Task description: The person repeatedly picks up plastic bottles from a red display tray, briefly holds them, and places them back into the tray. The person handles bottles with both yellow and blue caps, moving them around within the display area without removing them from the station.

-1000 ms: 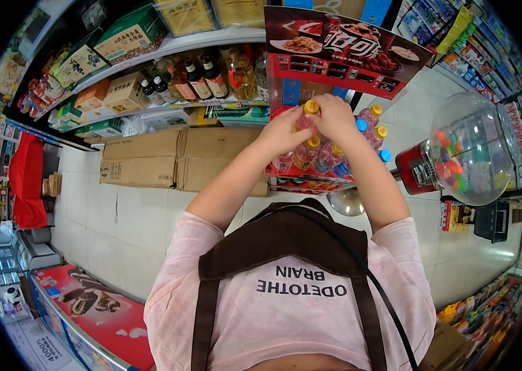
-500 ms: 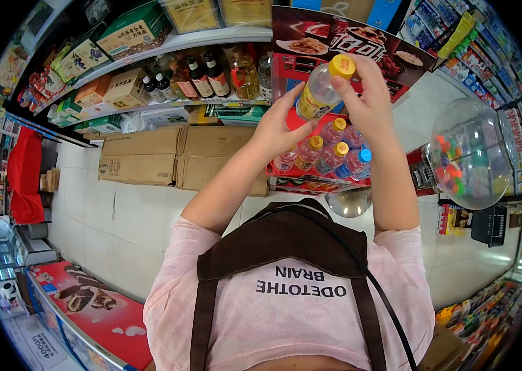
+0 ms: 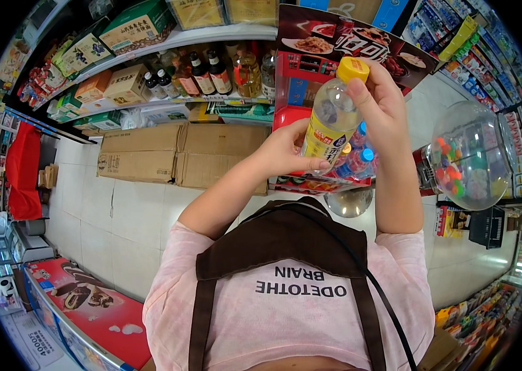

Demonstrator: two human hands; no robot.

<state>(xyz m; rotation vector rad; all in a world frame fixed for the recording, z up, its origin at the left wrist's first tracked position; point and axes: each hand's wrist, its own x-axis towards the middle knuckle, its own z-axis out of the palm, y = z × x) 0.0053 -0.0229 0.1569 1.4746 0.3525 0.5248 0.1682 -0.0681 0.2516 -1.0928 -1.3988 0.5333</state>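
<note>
A clear plastic bottle (image 3: pixel 332 117) with a yellow cap and a yellow label is held tilted between my two hands. My left hand (image 3: pixel 287 148) wraps round its lower part, thumb across the label. At the top, my right hand (image 3: pixel 379 99) grips the bottle by its cap and neck. Behind and below it stands a red display rack (image 3: pixel 286 116) holding several bottles with blue or yellow caps, such as a blue-capped bottle (image 3: pixel 363 159). The held bottle and my hands hide most of them.
Shelves with dark sauce bottles (image 3: pixel 200 74) and boxes stand at the far left, above flattened cardboard boxes (image 3: pixel 143 153) on the floor. A clear globe with colored balls (image 3: pixel 468 154) is at the right, near a black basket (image 3: pixel 488 227). A red-topped freezer (image 3: pixel 91 309) stands near left.
The bottle has come closer to me and its label has turned more into view. My left hand has moved from beside it to a hold round its lower part.
</note>
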